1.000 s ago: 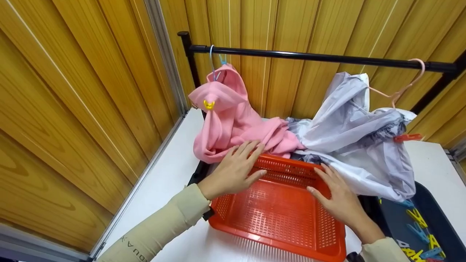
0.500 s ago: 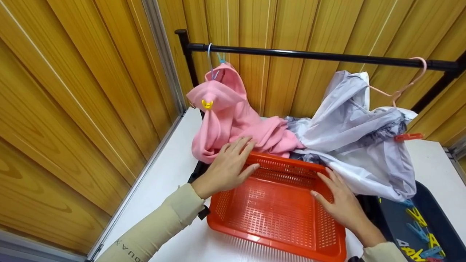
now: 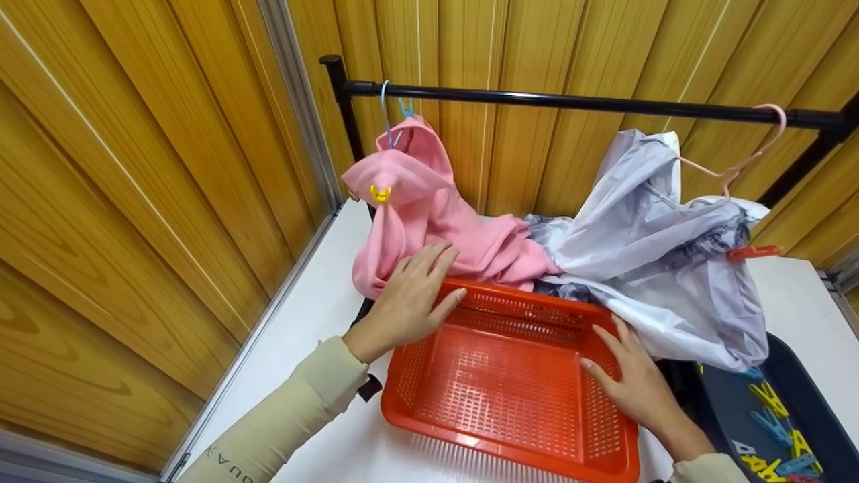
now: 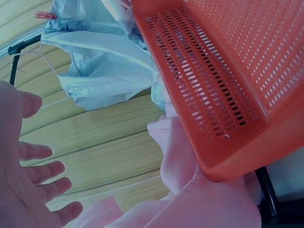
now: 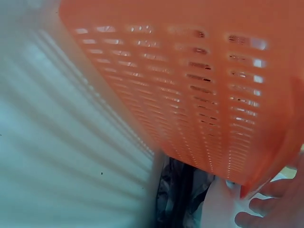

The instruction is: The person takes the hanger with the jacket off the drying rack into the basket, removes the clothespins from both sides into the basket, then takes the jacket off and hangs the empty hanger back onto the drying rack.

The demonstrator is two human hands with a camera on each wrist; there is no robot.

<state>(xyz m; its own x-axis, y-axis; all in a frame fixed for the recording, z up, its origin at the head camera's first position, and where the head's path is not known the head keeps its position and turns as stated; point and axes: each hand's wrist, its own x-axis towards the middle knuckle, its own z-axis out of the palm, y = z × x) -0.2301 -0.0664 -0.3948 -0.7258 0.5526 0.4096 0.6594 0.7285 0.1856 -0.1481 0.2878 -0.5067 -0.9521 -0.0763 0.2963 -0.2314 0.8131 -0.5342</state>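
Observation:
A red plastic basket (image 3: 500,379) with perforated walls sits on the white table, with nothing visible inside it. My left hand (image 3: 406,298) hovers by its back left corner, fingers straight. The left wrist view shows that hand (image 4: 26,175) apart from the basket (image 4: 280,137). My right hand (image 3: 637,376) is over the basket's right rim with fingers relaxed; contact is hard to judge, even where its fingers show by the rim in the right wrist view. Behind the basket lie a pink hooded garment (image 3: 443,208) and a thin white-and-grey garment (image 3: 658,241).
A black rack bar (image 3: 570,99) runs across the back, carrying a pale blue hanger and a pink hanger (image 3: 741,161). A red clothespin (image 3: 755,252) clips the white garment. At right, a dark tray (image 3: 822,409) holds several yellow and blue clothespins (image 3: 770,426).
Both hands have spread apart: my left has slid left and slightly farther back, my right a little to the right. The basket and garments have stayed put.

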